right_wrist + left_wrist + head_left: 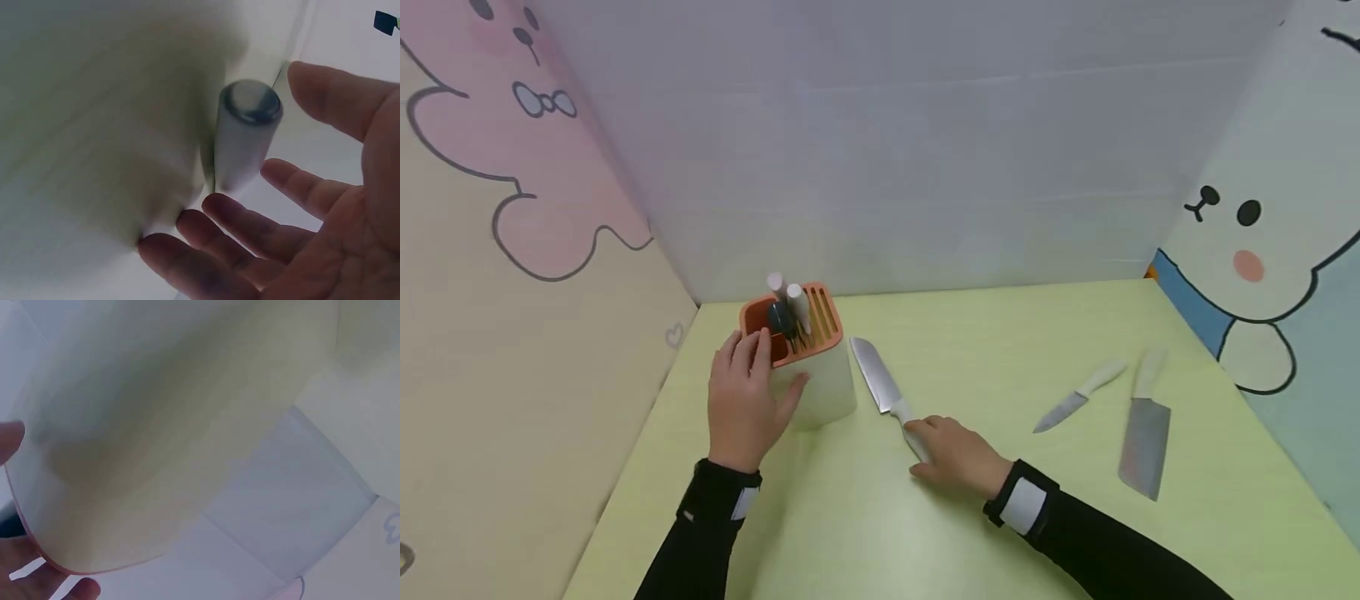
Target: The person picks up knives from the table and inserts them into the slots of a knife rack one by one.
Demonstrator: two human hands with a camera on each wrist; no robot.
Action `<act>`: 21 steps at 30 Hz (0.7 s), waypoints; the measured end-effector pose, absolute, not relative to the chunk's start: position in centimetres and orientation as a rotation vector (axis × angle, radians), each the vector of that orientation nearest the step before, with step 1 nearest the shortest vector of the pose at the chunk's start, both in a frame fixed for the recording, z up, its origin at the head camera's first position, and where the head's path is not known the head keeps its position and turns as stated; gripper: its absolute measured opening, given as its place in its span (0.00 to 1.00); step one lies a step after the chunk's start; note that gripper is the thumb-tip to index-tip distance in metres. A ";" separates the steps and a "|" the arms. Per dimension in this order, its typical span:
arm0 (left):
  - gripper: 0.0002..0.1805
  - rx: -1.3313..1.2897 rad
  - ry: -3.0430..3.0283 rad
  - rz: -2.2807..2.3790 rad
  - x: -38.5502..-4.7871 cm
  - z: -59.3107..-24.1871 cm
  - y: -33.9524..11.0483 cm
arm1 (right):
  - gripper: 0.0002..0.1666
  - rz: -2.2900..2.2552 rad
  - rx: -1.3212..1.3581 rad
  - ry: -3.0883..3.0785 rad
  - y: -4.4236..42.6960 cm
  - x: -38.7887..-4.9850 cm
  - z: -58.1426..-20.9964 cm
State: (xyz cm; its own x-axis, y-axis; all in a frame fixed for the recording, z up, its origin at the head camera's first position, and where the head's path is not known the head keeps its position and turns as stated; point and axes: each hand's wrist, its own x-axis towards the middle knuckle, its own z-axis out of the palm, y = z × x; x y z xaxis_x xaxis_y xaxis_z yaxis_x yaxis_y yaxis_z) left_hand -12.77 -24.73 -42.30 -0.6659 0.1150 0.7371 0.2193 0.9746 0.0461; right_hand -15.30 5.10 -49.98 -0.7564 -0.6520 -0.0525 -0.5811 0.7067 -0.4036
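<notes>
A white knife block (pixel 822 396) with an orange slotted top stands at the left of the table. Two white handles (pixel 800 307) and a dark handle (pixel 780 317) stick up from it. My left hand (pixel 745 408) holds the block's near left corner, fingers over the rim and thumb against the front; the block's pale wall (pixel 156 469) fills much of the left wrist view. Right of the block lies a kitchen knife (pixel 876 377), blade pointing away. My right hand (pixel 958 457) is at its white handle (pixel 245 140), fingers loosely bent beside it, thumb apart.
Toward the right lie a small knife (pixel 1070 406), its blade pointing to the near left, and a cleaver (pixel 1145 446), its blade toward me. Pale walls with cartoon drawings border the yellow-green table (pixel 970 350) at the left, back and right.
</notes>
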 end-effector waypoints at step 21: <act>0.43 -0.286 -2.204 0.020 -12.7 -46.6 -21.5 | 0.35 -0.490 -1.076 2.842 5.6 -14.9 -51.2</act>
State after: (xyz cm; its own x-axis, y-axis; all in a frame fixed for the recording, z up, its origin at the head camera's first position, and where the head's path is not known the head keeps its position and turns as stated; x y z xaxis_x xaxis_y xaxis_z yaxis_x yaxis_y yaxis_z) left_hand -12.71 -21.48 -46.60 -0.5796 0.2120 0.7868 0.1980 0.9733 -0.1164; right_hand -14.90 5.56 -51.25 -0.7537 -0.6552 0.0525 -0.6349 0.7050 -0.3161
